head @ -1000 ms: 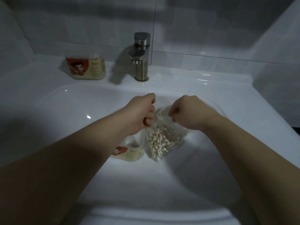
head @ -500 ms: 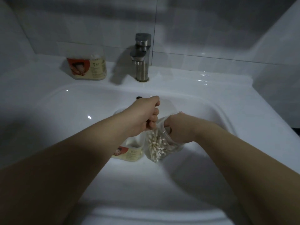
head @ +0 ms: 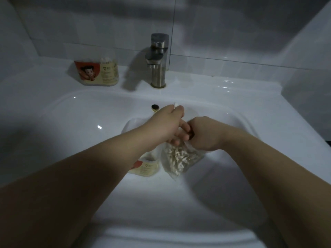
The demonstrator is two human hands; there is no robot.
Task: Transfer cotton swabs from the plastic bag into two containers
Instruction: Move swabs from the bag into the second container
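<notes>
Now left grip (head: pixel 166 122) pinches white swab (head: pixel 176 104) — right grip (head: pixel 206 136) clutches crinkly clear bag (head: pixel 179 159).

Dim grey tiled walls (head: pixel 232 33) behind white basin (head: pixel 53 108), steel tap (head: pixel 158 58) at back.

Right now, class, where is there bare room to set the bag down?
Free: the ledge right of the tap, and the basin's near floor below the bag. Crowded: mid-basin, where the left hand, right hand, bag and a container meet.
</notes>
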